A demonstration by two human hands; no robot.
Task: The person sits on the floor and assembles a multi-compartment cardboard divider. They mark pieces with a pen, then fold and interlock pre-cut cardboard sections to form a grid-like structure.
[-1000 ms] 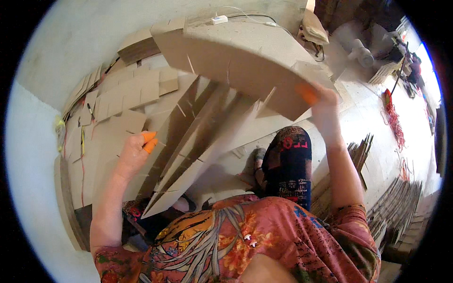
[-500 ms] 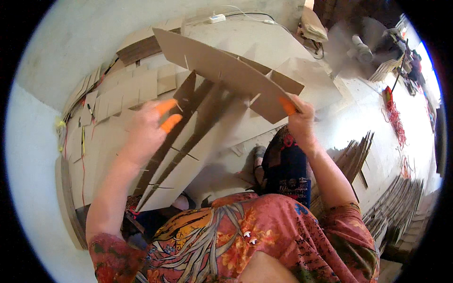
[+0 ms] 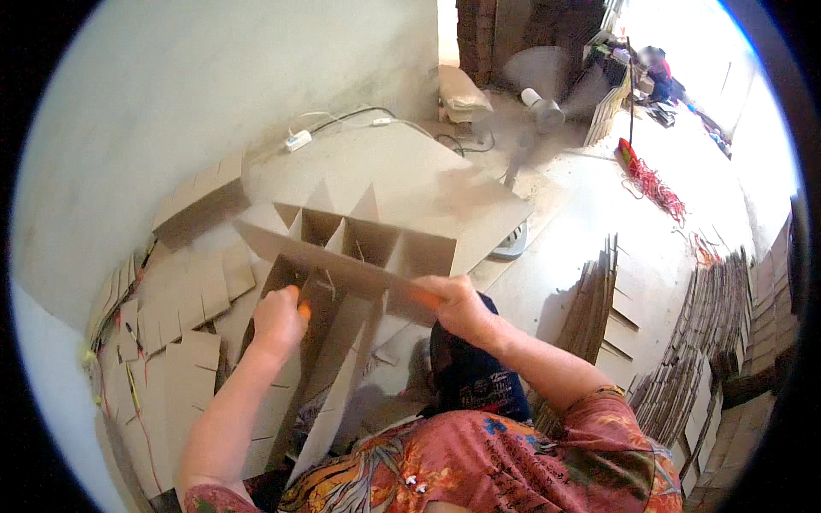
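A cardboard divider (image 3: 368, 267) of interlocking slotted strips stands in front of me, its cells open on the far side. One long cross strip runs slantwise over it, and long strips stretch from it back toward my lap. My right hand (image 3: 466, 312) is closed on the right end of that cross strip. My left hand (image 3: 278, 323) grips a lengthwise strip just below the cross strip's left part; its fingertips are partly hidden. Orange covers show on fingers of both hands.
Loose slotted cardboard pieces (image 3: 192, 368) lie at left, with a cardboard stack (image 3: 201, 195) behind them. Bundled strips (image 3: 697, 342) stand at right. A fan (image 3: 543, 111), a white power strip (image 3: 298, 140) and red string (image 3: 657, 195) are farther off. A person (image 3: 657, 75) is far back.
The view has swung right and up. My left hand, loosely spread before, has closed on a strip. The divider now tilts so its far cells show; my right hand still holds the cross strip.
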